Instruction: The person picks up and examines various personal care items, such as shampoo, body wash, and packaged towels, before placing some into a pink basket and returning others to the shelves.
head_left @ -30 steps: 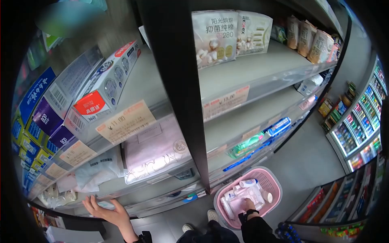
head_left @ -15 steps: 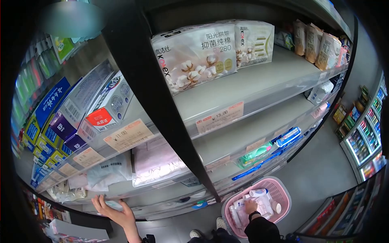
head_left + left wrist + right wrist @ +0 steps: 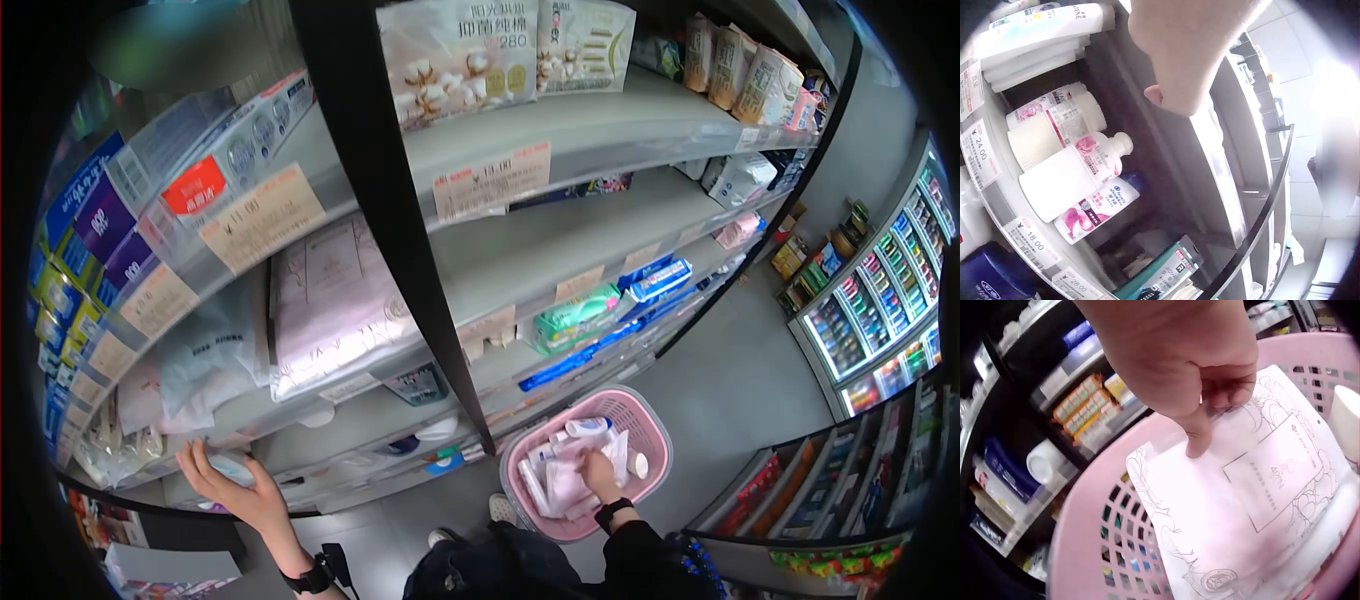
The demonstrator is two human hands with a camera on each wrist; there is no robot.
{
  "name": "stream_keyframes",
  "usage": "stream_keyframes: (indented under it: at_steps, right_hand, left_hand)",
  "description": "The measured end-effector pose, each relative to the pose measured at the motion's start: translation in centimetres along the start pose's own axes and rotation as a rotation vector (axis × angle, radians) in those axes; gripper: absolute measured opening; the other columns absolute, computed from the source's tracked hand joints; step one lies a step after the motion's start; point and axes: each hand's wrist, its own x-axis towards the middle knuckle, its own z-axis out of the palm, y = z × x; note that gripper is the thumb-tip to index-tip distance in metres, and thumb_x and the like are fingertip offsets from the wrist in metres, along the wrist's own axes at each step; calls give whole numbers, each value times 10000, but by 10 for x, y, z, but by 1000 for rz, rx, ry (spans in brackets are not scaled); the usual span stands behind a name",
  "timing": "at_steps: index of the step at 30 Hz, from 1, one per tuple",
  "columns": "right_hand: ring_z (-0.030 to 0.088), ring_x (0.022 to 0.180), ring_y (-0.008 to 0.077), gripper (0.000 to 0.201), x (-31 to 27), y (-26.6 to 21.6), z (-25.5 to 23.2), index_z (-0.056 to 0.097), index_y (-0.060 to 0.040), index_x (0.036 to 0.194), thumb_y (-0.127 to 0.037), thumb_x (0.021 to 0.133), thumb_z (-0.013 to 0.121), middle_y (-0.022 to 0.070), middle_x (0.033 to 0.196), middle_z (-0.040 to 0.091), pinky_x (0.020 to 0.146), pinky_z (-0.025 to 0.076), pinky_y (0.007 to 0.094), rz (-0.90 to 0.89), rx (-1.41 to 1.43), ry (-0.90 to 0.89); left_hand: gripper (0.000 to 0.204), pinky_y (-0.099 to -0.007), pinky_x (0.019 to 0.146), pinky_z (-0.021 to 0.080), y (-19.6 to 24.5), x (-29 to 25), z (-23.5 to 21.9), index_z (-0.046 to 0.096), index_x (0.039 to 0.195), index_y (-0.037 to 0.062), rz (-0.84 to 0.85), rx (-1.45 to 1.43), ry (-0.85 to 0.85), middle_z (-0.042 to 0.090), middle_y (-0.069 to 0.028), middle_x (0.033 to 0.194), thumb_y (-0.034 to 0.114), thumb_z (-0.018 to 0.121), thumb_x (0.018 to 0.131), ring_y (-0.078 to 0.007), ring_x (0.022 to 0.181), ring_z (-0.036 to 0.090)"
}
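At far left in the head view, the left hand [image 3: 235,490] lies beside the lower shelf [image 3: 310,440], its fingers extended and thumb set apart; no object shows in its grasp, and contact with the shelf cannot be told. Above and to its right, a large pink packet [image 3: 340,310] lies on the next shelf up. Farther right, past the black post [image 3: 385,220], the floral-printed package [image 3: 1241,494] lies inside the pink basket [image 3: 645,418], well apart from the left hand and directly beneath the right hand [image 3: 603,475]. The right hand pinches the package's upper margin, thumb on the printed face and fingers curled at the edge. In the right wrist view this margin slants up to the right, with the body hanging below; its long axis cannot be told. Rightmost, a white cylinder [image 3: 638,464] stands near the basket's wall.
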Motion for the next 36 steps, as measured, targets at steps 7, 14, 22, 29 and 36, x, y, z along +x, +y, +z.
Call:
stream_keyframes:
  at_steps: [7,14,22,29,36]
  right_hand:
    - [518,560,148,221,2,-42,-111,669,-18,880,-194,777,754,7,667,586,540,410,290,181,674,71]
    - [349,599,12,179,3,-160,-170,651,-48,908,-153,803,751,-102,666,415,516,257,203,-55,1024,-478]
    - [418,659,24,284,-31,-338,-171,602,-39,1090,-97,831,703,-49,793,532,568,341,197,-480,840,-556]
    - [552,827,62,276,-63,-390,-131,605,-23,1143,-76,873,633,40,1103,620,773,449,222,-419,1093,-459]
    - [550,964,124,505,-112,-451,-65,465,-40,1284,-146,848,697,72,1159,560,847,445,269,-465,930,-653]
  left_hand:
    - [591,-476,1128,172,25,-15,-20,393,1351,7,-7,-274,51,308,-216,1466,27,548,781,-371,1378,266]
    - [413,-381,932,406,57,-59,-42,574,1140,33,-160,-910,-833,591,-157,1156,78,675,742,-298,1071,556]
    - [374,-320,747,500,24,-123,-52,579,1156,15,-565,-1184,-1327,680,-92,961,127,700,820,-222,836,648]
    - [371,-322,783,522,-95,-118,-104,581,1118,-75,-1424,-1398,-865,664,-151,984,-20,627,754,-237,862,657]
    - [483,-370,820,524,-214,-144,-156,504,1211,-88,-1627,-1483,-500,639,-192,1057,99,604,778,-284,920,651]
